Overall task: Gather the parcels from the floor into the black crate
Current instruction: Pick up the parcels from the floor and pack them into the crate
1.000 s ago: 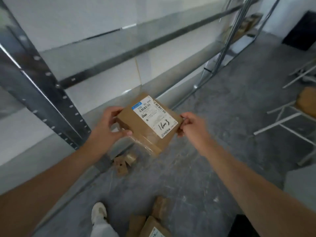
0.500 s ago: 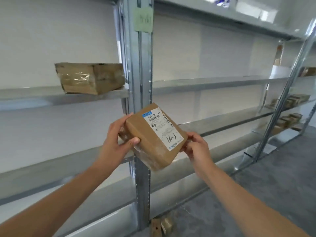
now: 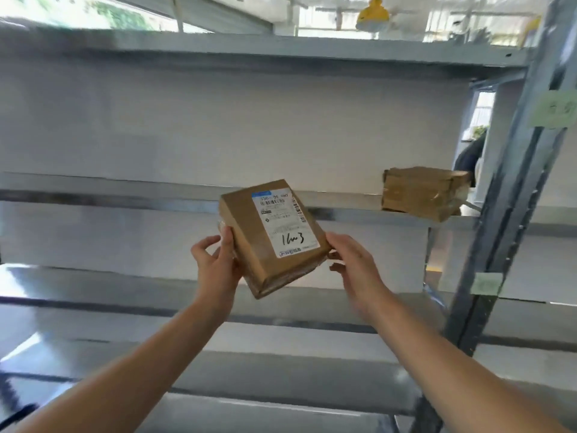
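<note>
A metal shelving rack (image 3: 281, 51) stands behind the fingers. A taped cardboard box (image 3: 421, 192) sits on its shelf, up and right of them. The brown parcel (image 3: 249, 242) is held tilted: the left hand (image 3: 215, 267) curls its fingers round the left edge, the right hand (image 3: 359, 267) pinches the lower right corner, shipping label (image 3: 285, 223) facing up

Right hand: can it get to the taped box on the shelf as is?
Probably yes, once freed. The right hand grips the parcel with the left hand. The taped box sits on the shelf up and to its right, front open, nothing between. The post stands further right.
</note>
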Tool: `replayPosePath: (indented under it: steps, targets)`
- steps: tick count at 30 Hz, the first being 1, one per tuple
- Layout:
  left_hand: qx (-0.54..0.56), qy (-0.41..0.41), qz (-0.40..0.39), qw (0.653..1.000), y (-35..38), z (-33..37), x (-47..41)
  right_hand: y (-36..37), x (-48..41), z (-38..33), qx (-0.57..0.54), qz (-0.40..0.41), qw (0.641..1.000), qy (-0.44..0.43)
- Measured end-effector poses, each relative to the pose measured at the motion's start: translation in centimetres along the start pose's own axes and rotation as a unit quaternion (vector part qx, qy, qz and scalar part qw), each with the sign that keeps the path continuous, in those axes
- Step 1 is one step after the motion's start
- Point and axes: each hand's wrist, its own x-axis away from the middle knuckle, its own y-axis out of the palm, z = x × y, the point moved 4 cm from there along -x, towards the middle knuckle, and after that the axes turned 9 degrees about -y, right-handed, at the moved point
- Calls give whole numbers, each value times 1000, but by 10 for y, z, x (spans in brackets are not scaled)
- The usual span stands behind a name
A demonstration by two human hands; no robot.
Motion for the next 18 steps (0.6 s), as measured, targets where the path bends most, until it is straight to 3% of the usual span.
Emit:
replayPosePath:
  steps: [3, 8, 18]
  targets:
    - [-47, 24, 57, 997, -89, 31, -8, 100, 4, 15, -55, -110, 992, 24]
    - [-105, 57, 164, 979, -208, 71, -4, 234, 24, 54, -166, -216, 956, 107]
    - [-254, 89, 372, 888, -370, 126, 12, 413, 42, 108, -145, -370, 903, 164]
